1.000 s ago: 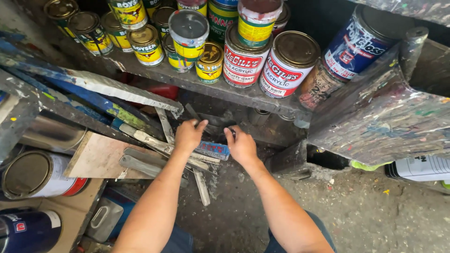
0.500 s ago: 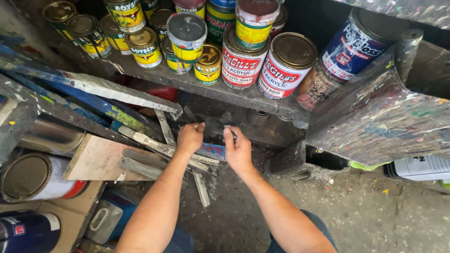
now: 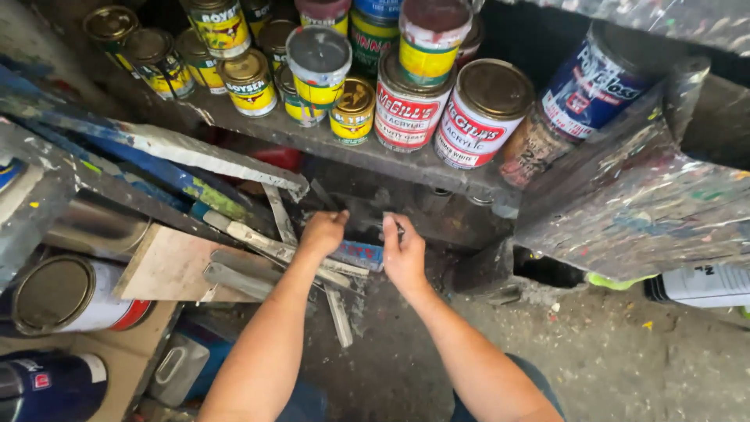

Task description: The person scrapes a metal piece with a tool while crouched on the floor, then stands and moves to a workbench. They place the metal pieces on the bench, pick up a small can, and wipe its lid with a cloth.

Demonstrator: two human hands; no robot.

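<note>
At the centre of the frame both hands reach into a dark recess under a paint-spattered shelf (image 3: 344,148). The left hand (image 3: 323,232) has its fingers curled together, tips touching a dark object (image 3: 366,220) in the recess; whether they grip it cannot be told. The right hand (image 3: 404,254), just beside it, has its fingers bent and pressed close, pinching a thin dark tool (image 3: 399,228) near the same dark object. Between and just below the hands lies a small blue-and-red packet (image 3: 361,254). Under the left wrist sits a heap of grey, paint-crusted scrapers (image 3: 266,248), resting partly on a wooden board (image 3: 168,266) at centre left. Paint cans (image 3: 406,101) crowd the shelf across the top of the frame, some red and white, some yellow. A blue can (image 3: 594,82) stands tilted at upper right. A large can (image 3: 66,295) lies on its side at lower left, and a white bottle (image 3: 703,285) lies on the floor at right.
</note>
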